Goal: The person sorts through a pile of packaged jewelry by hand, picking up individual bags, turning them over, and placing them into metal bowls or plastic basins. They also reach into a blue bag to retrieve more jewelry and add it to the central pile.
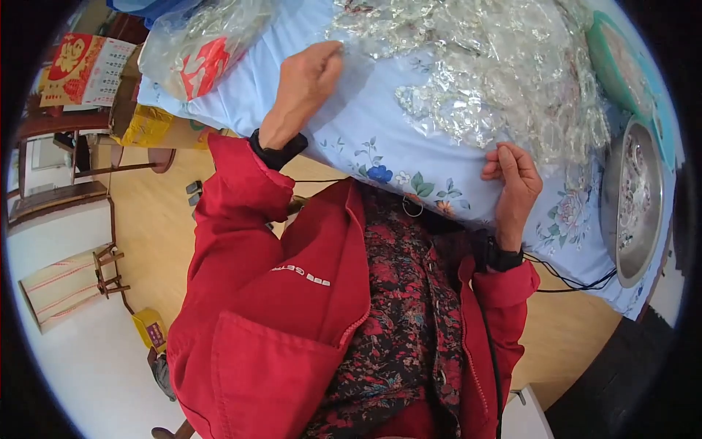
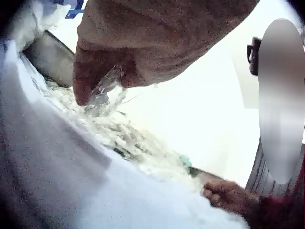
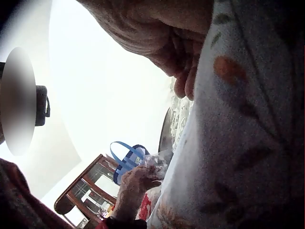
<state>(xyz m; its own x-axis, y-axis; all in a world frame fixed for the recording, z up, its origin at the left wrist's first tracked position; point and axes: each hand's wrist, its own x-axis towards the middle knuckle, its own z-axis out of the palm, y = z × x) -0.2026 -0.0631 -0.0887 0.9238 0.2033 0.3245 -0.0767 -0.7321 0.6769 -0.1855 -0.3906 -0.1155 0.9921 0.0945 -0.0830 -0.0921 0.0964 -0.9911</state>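
A wide pile of small clear plastic packets (image 1: 504,80) glints on a blue floral cloth (image 1: 340,150) in the head view. At the pile's left side is my left hand (image 1: 311,84), its fingers curled. The left wrist view shows a crumpled clear packet (image 2: 107,98) pinched between thumb and fingers of that hand. My right hand (image 1: 515,186) is at the near edge of the pile, fingers bent and thumb close to the index finger. In the right wrist view its fingertips (image 3: 183,88) are low beside the cloth; I cannot tell whether they grip a packet.
A metal bowl (image 1: 613,208) with shiny bits inside stands at the right edge, behind it a green basin (image 1: 602,55). On the far left sits a clear bag with red print (image 1: 208,66), beside a taped cardboard box (image 1: 150,126). Dark cables (image 1: 567,282) hang at the near right.
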